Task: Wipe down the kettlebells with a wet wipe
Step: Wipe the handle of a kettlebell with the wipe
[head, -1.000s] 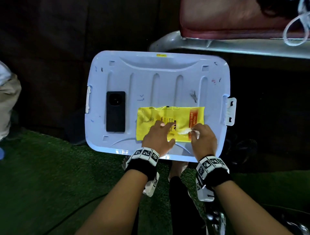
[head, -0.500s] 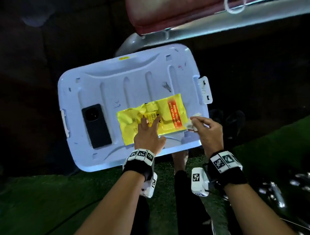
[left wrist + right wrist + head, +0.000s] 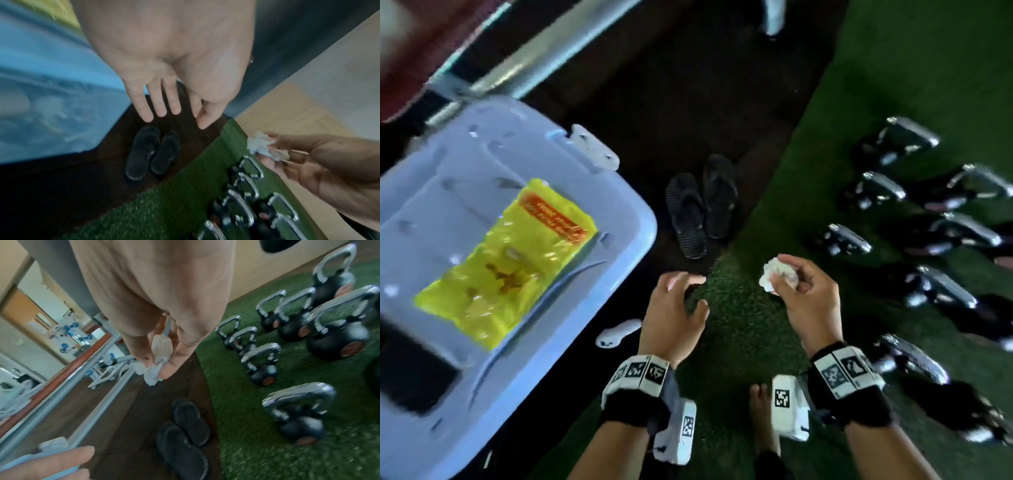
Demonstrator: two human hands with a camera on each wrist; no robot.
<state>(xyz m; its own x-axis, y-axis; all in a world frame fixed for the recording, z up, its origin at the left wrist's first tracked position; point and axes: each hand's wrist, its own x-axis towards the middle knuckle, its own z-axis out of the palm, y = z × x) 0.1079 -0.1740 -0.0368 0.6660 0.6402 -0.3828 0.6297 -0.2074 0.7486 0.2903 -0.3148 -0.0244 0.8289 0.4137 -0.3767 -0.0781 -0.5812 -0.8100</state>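
Note:
My right hand [image 3: 799, 287] pinches a crumpled white wet wipe [image 3: 774, 272] between thumb and fingers, held in the air over the green turf; the same wipe [image 3: 156, 366] shows in the right wrist view and, as a white wipe [image 3: 259, 146], in the left wrist view. Several black kettlebells [image 3: 941, 291] with chrome handles stand on the turf to the right, and the kettlebells [image 3: 298, 415] sit close below the hand. My left hand [image 3: 676, 308] hovers empty beside it, fingers relaxed [image 3: 160, 107]. The yellow wipe pack [image 3: 506, 253] lies on the blue bin lid [image 3: 626, 219] at left.
A pair of black flip-flops [image 3: 702, 205] lies on the dark floor between the bin and the turf [image 3: 743, 315]. A dark phone [image 3: 410, 377] rests on the lid. A metal bench frame [image 3: 544, 51] runs along the back left. My bare foot [image 3: 760, 407] stands on the turf.
Both hands have left the yellow pack and swung right over the turf. The right hand has carried the wipe away from the bin, and my view has turned towards the kettlebells.

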